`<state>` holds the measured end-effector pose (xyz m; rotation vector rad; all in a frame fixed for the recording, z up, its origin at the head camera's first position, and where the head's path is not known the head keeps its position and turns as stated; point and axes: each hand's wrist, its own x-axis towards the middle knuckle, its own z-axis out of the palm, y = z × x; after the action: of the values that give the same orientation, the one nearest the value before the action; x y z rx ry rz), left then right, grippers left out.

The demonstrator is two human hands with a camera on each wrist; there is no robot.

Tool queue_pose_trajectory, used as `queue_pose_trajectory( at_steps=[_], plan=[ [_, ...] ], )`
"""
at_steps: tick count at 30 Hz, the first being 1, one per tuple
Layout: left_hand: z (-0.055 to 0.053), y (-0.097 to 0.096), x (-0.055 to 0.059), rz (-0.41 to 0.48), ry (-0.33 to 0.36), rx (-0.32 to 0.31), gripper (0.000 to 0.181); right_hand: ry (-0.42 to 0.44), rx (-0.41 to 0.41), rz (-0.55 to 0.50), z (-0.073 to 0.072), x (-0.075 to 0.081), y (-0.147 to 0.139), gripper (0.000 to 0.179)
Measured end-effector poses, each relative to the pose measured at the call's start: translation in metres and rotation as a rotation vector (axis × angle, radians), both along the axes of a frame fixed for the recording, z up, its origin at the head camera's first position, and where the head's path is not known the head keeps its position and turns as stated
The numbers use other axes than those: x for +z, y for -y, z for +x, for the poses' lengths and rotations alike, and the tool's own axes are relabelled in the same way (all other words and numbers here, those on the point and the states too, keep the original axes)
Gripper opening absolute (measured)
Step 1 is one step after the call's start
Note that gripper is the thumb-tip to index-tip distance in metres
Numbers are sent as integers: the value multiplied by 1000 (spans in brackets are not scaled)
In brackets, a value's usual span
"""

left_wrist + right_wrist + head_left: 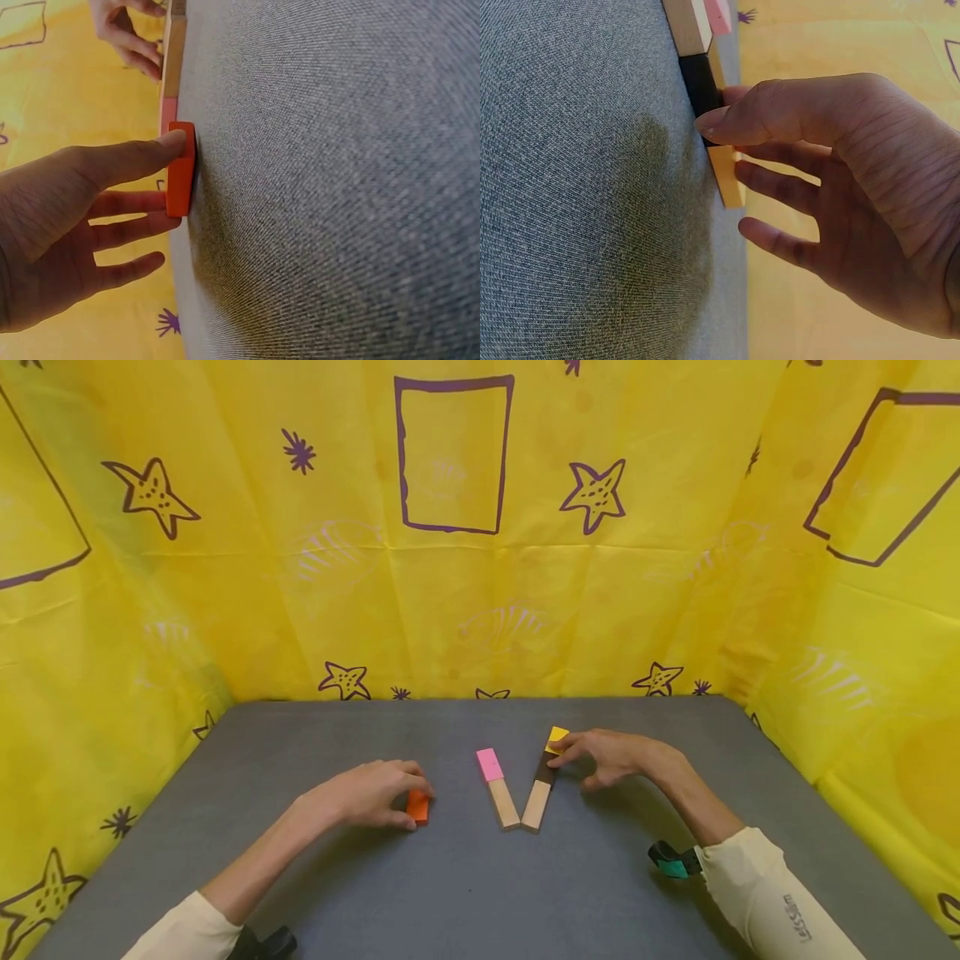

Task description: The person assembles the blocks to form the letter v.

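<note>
My left hand (pixel 378 793) pinches a small orange block (pixel 417 807) on the grey table, its thumb (pixel 171 142) on one face and fingertips behind. My right hand (pixel 618 756) is over the far end of the right-hand row of blocks. Its fingertips reach a yellow block (pixel 557 737) and a dark block (pixel 545 770), while the thumb stands apart from them in the head view. That row continues toward me with a plain wooden block (pixel 536 806). Beside it, a pink block (pixel 490 765) and another wooden block (pixel 505 804) make a second row, so the two form a V.
The blocks lie on a grey cloth-covered table (pixel 465 893). Yellow curtains (pixel 457 585) with starfish drawings hang at the back and on both sides. A dark wrist strap (pixel 675 860) shows at the right sleeve, another dark strap (pixel 262 942) at the left.
</note>
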<state>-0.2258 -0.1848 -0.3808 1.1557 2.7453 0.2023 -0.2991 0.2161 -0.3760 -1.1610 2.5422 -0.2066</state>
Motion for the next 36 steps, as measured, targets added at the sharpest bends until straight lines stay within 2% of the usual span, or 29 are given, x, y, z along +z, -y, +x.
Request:
queue_pose_trajectory(
  at_steps=[9, 15, 19, 24, 29, 36],
  plan=[
    [-7, -4, 3, 44, -47, 55, 35, 0, 4, -7, 0, 0, 1, 57],
    [-18, -18, 10, 76, -66, 71, 36, 10, -14, -1, 1, 0, 3, 57],
    [-33, -29, 17, 89, -50, 84, 39, 6, -15, -2, 1, 0, 3, 57],
    [-60, -42, 18, 105, -37, 87, 42, 6, -14, -6, 1, 1, 2, 58],
    [-82, -54, 14, 128, -50, 97, 37, 5, -13, -10, 1, 0, 2, 58],
    [-104, -69, 2, 159, -53, 92, 40, 4, -15, -13, 1, -1, 2, 58]
  ],
)
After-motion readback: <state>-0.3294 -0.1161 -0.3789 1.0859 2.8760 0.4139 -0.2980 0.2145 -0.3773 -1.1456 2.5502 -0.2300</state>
